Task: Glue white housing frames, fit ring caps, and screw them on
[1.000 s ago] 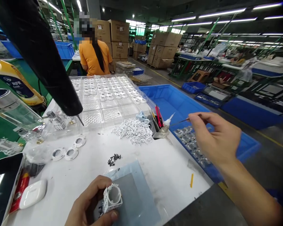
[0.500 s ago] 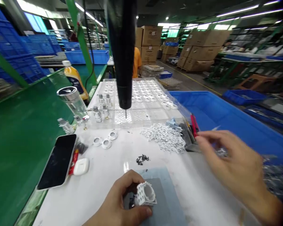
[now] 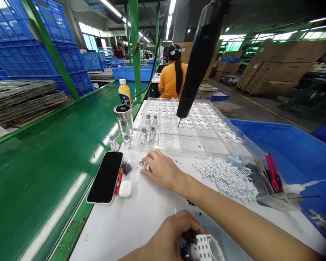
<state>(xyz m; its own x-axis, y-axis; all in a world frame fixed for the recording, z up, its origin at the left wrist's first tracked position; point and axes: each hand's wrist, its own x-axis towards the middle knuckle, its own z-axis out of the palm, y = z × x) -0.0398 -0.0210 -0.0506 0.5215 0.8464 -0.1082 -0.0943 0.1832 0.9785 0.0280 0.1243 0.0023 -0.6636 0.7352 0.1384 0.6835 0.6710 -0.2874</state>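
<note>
My left hand [image 3: 170, 239] is at the bottom of the view, fingers wrapped round a small white ribbed housing [image 3: 205, 248] held over the white table [image 3: 119, 224]. My right arm reaches across to the left. My right hand [image 3: 160, 168] lies on the table with its fingertips on the white plastic rings [image 3: 141, 165], which it partly hides. Whether a ring is pinched I cannot make out. A black electric screwdriver [image 3: 197, 61] hangs above the clear parts tray [image 3: 190, 139].
A phone [image 3: 105, 176], red pen and white earbud case [image 3: 125, 189] lie left of my right hand. A pile of small white parts [image 3: 226, 177], a blue bin [image 3: 290, 145], a green conveyor [image 3: 43, 163], a jar and bottle are around. A person in orange [image 3: 172, 78] works ahead.
My right hand left the right-side bin area and swung across to the rings at the left. The view turned left. My left hand still grips the housing.
</note>
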